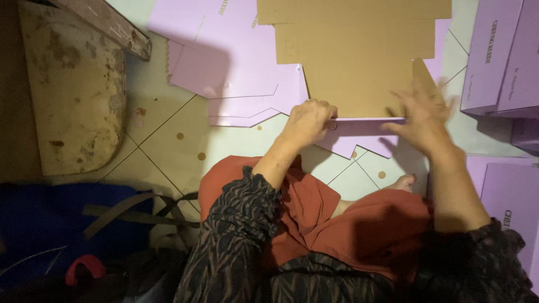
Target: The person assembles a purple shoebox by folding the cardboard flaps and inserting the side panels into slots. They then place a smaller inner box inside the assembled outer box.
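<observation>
- Head view is showing me sitting on the tiled floor (163,140), folding a flat cardboard box blank (359,62), brown side up, lilac underneath.
- My left hand (307,122) is curling shut over the near edge of the blank, fingers pinching the narrow lilac flap (359,137) along the fold line.
- My right hand (421,115) is lying open and flat, fingers spread, pressing down on the brown panel at its right end; it is blurred, so I am not sure whether the fingertips are gripping anything.
- To do this well, I am judging that both hands should be working the same crease, the flat one holding the panel down while the other is turning the flap up evenly, so the fold is running straight.
- More lilac blanks (236,67) are lying under and to the left of the one I am folding, so only the top sheet should be lifting.
- Finished lilac boxes (499,56) are standing just to the right, close to my right hand, leaving little room on that side.
- A worn wooden board (73,84) is lying well apart on the far left, with bare tile between.
- My knees in the red cloth (348,224) are crowding the near edge.
</observation>
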